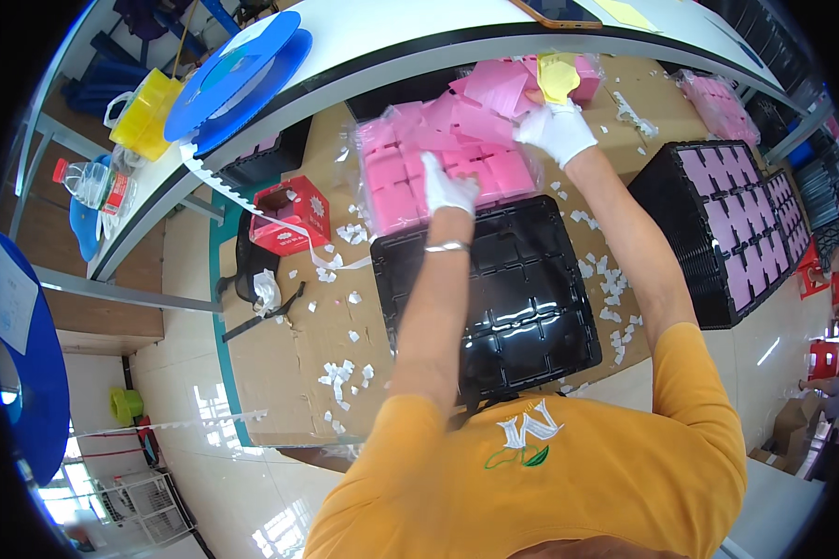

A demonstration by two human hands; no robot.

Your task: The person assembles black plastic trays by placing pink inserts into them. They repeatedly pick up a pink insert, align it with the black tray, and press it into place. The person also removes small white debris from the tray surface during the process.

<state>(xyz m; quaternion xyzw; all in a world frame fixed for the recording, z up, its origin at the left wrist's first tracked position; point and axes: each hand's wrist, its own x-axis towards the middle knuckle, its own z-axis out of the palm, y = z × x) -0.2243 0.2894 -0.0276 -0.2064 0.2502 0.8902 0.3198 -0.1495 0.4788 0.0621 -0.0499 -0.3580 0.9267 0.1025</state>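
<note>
My left hand [450, 188], in a white glove with bare fingertips, rests on pink foam-like pieces [396, 182] in a clear bag. Its thumb stands apart from the fingers and nothing shows in its grasp. Farther right, my right hand [559, 132], gloved alike, is closed at a crumpled yellow sheet [557, 74], next to loose pink sheets [496, 86]; its fingers are partly hidden. Below my hands, nearest my body, lies a black moulded plastic tray [527, 298], bottom or lid side up, partly covered by my left forearm.
At right stands a stack of black trays [685, 219] filled with pink pieces. A red box [291, 214] and white paper scraps [337, 374] lie on the cardboard-covered table [289, 401]. Above runs a white shelf [382, 37] with blue reels [238, 79] and a yellow mug [147, 114].
</note>
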